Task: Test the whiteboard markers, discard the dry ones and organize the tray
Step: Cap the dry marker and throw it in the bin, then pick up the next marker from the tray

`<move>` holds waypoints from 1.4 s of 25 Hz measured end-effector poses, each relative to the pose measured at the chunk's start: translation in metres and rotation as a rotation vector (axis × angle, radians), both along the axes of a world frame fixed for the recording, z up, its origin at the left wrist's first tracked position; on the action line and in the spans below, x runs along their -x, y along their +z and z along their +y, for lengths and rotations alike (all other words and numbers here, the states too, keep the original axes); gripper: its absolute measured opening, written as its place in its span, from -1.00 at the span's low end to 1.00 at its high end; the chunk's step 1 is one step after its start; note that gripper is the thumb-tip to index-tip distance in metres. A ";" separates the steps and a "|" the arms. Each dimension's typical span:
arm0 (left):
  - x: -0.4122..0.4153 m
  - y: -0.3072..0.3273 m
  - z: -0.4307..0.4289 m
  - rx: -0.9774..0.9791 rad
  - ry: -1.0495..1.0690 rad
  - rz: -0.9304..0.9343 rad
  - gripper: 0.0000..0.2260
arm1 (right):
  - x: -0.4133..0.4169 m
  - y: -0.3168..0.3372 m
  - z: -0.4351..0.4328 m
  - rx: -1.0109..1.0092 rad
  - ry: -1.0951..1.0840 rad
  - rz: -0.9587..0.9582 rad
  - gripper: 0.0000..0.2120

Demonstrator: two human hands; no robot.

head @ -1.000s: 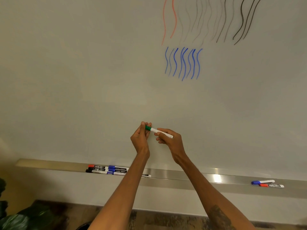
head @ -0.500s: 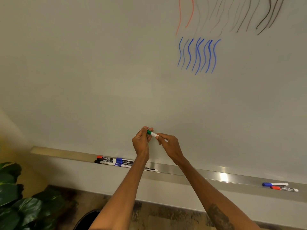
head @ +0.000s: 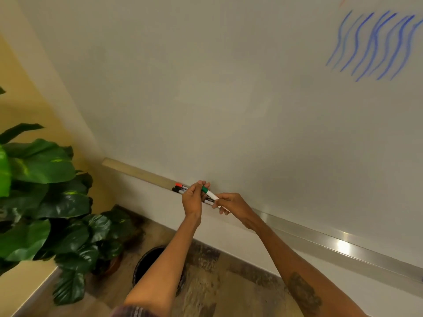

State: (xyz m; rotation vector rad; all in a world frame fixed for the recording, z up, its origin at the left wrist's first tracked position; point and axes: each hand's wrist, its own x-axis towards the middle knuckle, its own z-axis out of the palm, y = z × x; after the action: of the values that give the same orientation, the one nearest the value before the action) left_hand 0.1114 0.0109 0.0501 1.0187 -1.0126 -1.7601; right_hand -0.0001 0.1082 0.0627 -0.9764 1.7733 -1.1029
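Since half a second ago our view has swung left and downward, so the hands and the marker they share now sit in front of the tray's left end instead of over bare board, and the plant has grown to fill the left side. Largest in view is the whiteboard point(head: 229, 88), running at a slant from upper left to lower right, with a cluster of blue wavy lines point(head: 375, 42) blurred at its upper right. Left of the board is a yellow wall point(head: 20, 92), and in front of that a potted plant point(head: 45, 191) with broad glossy green leaves. Along the board's lower edge runs the metal tray point(head: 320, 239), catching a bright glint toward the right. On the mottled brown floor point(head: 217, 282) below it stands a dark round bin point(head: 146, 264), partly hidden by our left forearm. Both bare forearms reach up from the bottom edge and the hands meet close together. Our left hand point(head: 192, 200) has its fingers curled round the green cap end of the green marker point(head: 209, 193), and our right hand point(head: 233, 205) pinches its white barrel, so the marker bridges the two, tilted down to the right, just in front of the tray. Behind the left hand, a red-capped marker point(head: 178, 185) and a black-capped marker point(head: 176, 190) lie side by side in the tray.
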 end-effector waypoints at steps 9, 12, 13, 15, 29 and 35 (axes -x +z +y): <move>-0.121 -0.069 -0.035 -0.091 0.130 -0.330 -0.80 | -0.076 -0.067 -0.029 -0.196 0.192 -0.182 -0.83; -0.153 -0.087 -0.040 -0.062 0.166 -0.535 -0.72 | -0.092 -0.100 -0.032 -0.322 0.211 -0.165 -0.86; -0.164 -0.092 -0.040 -0.066 0.166 -0.579 -0.70 | -0.097 -0.113 -0.031 -0.378 0.208 -0.148 -0.87; -0.185 -0.105 -0.039 -0.075 0.144 -0.646 -0.69 | -0.108 -0.136 -0.031 -0.501 0.211 -0.098 -0.85; -0.248 -0.145 -0.040 -0.176 0.178 -0.702 -0.79 | -0.186 -0.137 -0.120 -0.425 0.265 0.339 -0.71; -0.214 -0.137 -0.039 -0.122 0.142 -0.707 -0.80 | -0.156 -0.129 -0.105 -0.410 0.256 0.223 -0.76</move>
State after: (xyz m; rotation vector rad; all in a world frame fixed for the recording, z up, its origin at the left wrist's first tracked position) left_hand 0.3251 -0.0280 -0.0870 1.8137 -1.2159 -1.3701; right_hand 0.1557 0.0032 -0.0659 -1.0599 1.8873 -0.4586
